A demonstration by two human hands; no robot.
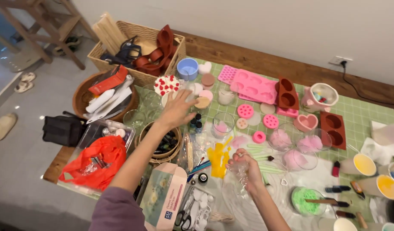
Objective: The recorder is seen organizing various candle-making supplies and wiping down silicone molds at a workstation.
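Soft, even indoor light is falling from above, keeping the crowded table (368, 112) bright and casting only faint, short shadows under the cups and moulds. Cooler daylight is coming in at the upper left, where the grey floor (30, 141) is showing small glints of glare, and the clear plastic wrap (242, 171) is catching pale highlights. The wide lens is bending the wall's edge and stretching things toward the corners, while the left hand (178, 109) is blurring slightly and the middle is looking fairly sharp.
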